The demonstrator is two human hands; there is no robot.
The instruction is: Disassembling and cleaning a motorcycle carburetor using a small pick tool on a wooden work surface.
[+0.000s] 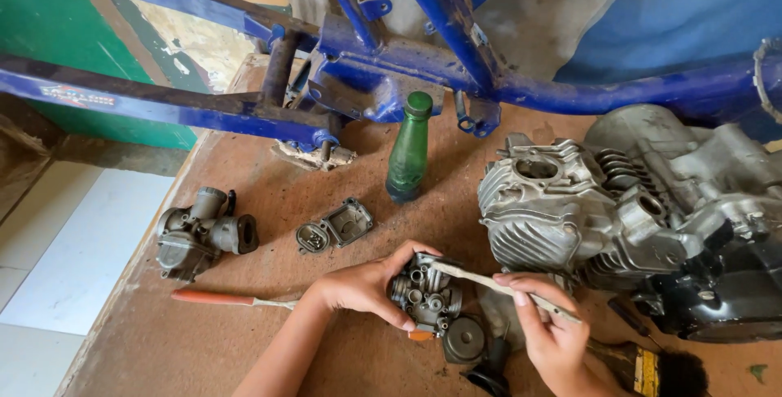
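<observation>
Above the workbench, left-hand fingers clasp a grimy carburetor body; right-hand fingers pinch a thin file.

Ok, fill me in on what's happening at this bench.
A person's left hand holds a small carburettor body over the brown table, while the right hand works a thin stick against its top. Another carburettor, a green bottle and an engine sit nearby.

Setting: motorcycle repair workshop. Evidence: bare blue frame over a grimy brown table, a stripped engine, a loose carburetor, a screwdriver.
</observation>
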